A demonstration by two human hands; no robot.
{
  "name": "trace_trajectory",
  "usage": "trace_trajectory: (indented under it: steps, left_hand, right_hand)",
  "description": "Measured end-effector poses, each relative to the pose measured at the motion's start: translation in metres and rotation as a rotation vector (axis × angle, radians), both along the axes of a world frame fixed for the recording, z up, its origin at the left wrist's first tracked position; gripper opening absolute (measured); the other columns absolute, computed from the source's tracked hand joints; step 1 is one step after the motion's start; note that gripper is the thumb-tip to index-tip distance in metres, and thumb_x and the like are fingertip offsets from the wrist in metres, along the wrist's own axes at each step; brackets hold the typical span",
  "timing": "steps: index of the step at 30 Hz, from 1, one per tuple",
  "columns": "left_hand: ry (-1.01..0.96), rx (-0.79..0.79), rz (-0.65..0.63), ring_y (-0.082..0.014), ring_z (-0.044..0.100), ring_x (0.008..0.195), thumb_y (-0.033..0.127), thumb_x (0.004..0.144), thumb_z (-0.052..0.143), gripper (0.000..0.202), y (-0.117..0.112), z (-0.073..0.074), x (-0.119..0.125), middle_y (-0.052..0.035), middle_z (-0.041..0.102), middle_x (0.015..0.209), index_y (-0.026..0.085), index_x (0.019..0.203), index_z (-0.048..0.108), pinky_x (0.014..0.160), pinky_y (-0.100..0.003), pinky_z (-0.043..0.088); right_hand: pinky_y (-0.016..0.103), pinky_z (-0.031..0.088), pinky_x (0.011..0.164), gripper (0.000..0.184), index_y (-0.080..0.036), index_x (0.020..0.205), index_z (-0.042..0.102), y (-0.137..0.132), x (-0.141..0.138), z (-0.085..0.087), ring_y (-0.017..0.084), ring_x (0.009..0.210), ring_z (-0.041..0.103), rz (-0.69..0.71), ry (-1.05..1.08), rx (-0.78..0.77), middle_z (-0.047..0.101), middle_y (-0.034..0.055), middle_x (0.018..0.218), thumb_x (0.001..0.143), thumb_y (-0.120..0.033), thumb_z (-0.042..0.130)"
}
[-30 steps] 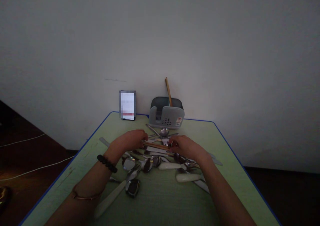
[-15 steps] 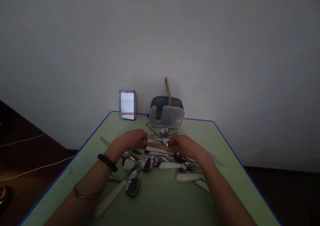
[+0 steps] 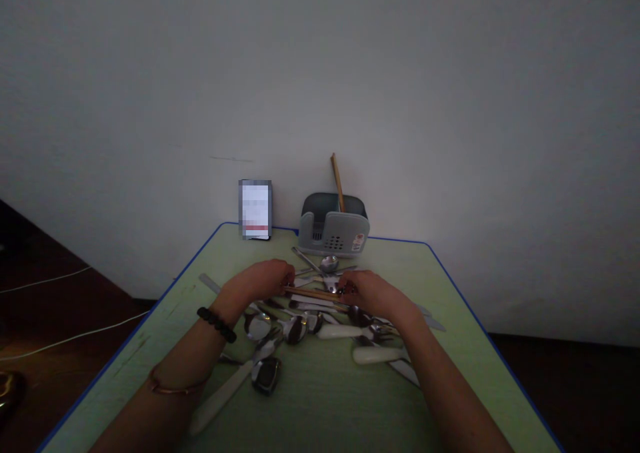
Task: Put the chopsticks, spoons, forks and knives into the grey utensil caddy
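Note:
Wooden chopsticks lie crosswise between my hands, just above the heap of cutlery. My left hand is closed at their left end. At the right end, my right hand has its fingers closed on them. Under and around the hands are metal spoons, a knife with a white handle, forks and a square-ended dark spoon. Behind them stands a grey utensil holder with other chopsticks leaning upright in its right part.
A phone with a lit, blurred screen leans against the wall at the table's back left. The green table has a blue edge. White cables run past the table on the left.
The left end of the chopsticks has dropped slightly, so they lie closer to level. Both hands have stayed almost in place.

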State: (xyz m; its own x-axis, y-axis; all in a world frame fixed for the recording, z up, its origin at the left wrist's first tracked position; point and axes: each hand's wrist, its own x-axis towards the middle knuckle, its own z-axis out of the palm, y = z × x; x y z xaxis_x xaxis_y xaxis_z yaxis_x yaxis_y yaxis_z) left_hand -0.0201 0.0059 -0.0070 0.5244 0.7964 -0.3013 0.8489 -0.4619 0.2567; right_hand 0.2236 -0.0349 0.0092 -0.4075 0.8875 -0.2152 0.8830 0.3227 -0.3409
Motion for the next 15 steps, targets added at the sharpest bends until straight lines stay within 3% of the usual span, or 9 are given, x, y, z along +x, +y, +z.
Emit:
trace_trajectory:
  steps: [15]
  left_hand:
    - [0.010, -0.002, 0.017, -0.0199, 0.062, 0.085, 0.017, 0.072, 0.057, 0.019, 0.0006, -0.0007, -0.0008, -0.0053, 0.068, 0.094, 0.019, 0.089, 0.063, 0.068, -0.025, 0.044]
  right_hand:
    - [0.023, 0.040, 0.065, 0.023, -0.016, 0.099, 0.067, -0.0007, -0.0022, 0.0037, 0.017, 0.077, 0.062, 0.003, -0.019, -0.008, 0.070, 0.0068, 0.088, 0.078, -0.020, 0.061]
